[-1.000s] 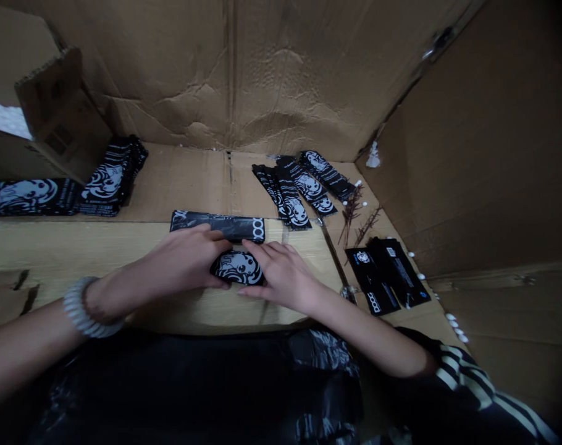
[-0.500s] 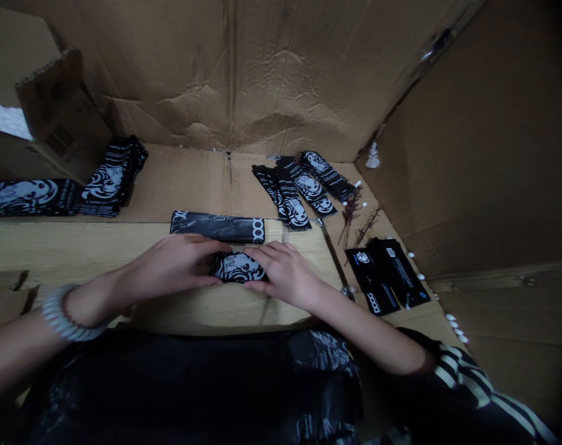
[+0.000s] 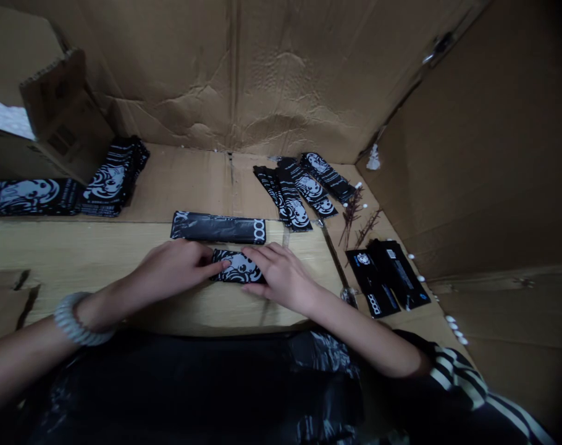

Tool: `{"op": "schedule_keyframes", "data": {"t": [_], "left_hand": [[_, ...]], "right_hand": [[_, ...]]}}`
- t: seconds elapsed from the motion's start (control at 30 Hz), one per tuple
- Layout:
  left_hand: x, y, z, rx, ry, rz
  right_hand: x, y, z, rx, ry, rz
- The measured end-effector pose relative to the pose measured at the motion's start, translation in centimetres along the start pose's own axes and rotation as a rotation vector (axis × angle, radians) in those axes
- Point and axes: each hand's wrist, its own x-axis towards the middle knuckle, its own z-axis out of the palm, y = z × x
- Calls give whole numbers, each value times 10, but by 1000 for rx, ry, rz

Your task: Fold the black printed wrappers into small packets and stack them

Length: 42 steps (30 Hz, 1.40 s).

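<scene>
A black foil packet (image 3: 238,267) with a white cartoon print lies on the light wooden board (image 3: 77,259), pinched between my hands. The fingertips of my left hand (image 3: 176,269) rest on its left end. My right hand (image 3: 278,276) covers its right end, with fingers on top and the thumb below. Just beyond my hands lies a longer black packet (image 3: 217,227) with a white looped logo, untouched. A white coiled bracelet (image 3: 79,321) circles my left wrist. A striped dark sleeve (image 3: 457,377) covers my right arm.
Cardboard walls (image 3: 234,80) surround the work surface. A stack of packets (image 3: 109,182) and a long packet (image 3: 26,196) lie at left. Several packets (image 3: 299,191), thin reddish twigs (image 3: 352,213) and black cards (image 3: 387,278) lie at right. A black plastic bag (image 3: 192,389) sits nearest me.
The packet now lies flatter and longer than it did a second ago. My left hand has slid right, its fingertips now on the packet. The view has shifted slightly.
</scene>
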Motion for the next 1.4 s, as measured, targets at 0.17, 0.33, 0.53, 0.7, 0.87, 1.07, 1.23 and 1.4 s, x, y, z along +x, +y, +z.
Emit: {"op": "schedule_keyframes", "data": {"t": [0.17, 0.33, 0.53, 0.7, 0.87, 1.07, 1.23, 1.4], "left_hand": [[0, 0, 0, 22, -57, -29], [-1, 4, -2, 1, -101, -53], [-3, 6, -4, -6, -79, -50], [-5, 5, 0, -21, -75, -60], [-4, 8, 5, 118, -65, -56], [-11, 12, 6, 394, 123, 46], [-12, 9, 19, 374, 360, 508], [-9, -7, 44, 282, 148, 623]], "right_hand": [[-8, -5, -13, -82, 21, 171], [-11, -13, -16, -72, -136, 237], [-5, -17, -12, -52, -152, 182], [-5, -17, -9, -159, -24, 130], [-3, -14, 13, -226, -29, -110], [-5, -7, 31, -257, -126, -186], [-6, -10, 29, -247, -148, -177], [-6, -11, 26, -204, -171, -161]]}}
